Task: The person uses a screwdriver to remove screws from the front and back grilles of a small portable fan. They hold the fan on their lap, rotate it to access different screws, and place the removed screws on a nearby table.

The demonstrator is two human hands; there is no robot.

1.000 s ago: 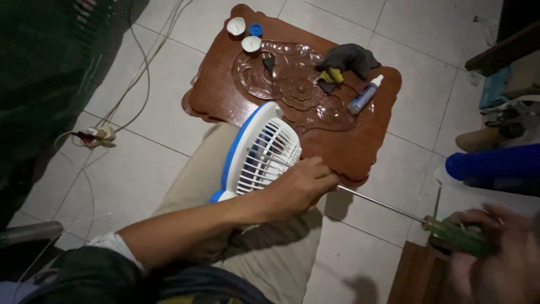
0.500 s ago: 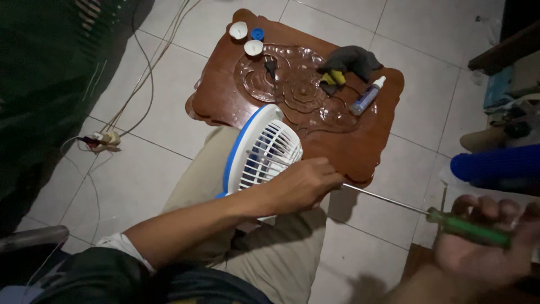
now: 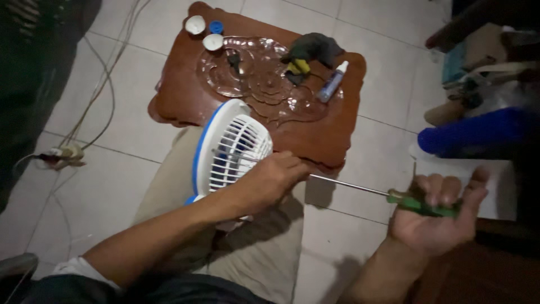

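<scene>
A small white and blue fan (image 3: 230, 149) rests on my thigh, its grille facing up. My left hand (image 3: 267, 183) grips the fan at its right side. My right hand (image 3: 439, 217) is closed around the green handle of a long screwdriver (image 3: 394, 197). The steel shaft runs leftward to the fan, its tip hidden behind my left hand.
A carved brown low table (image 3: 332, 141) stands just beyond the fan, carrying white caps (image 3: 205, 32), a dark cloth (image 3: 315, 48) and a small tube (image 3: 332, 84). Cables and a plug (image 3: 64, 155) lie on the tiled floor at left. A blue object (image 3: 478, 132) and clutter sit at right.
My right hand has risen into fuller view with the screwdriver. The view shifted slightly; my left hand stays on the fan.
</scene>
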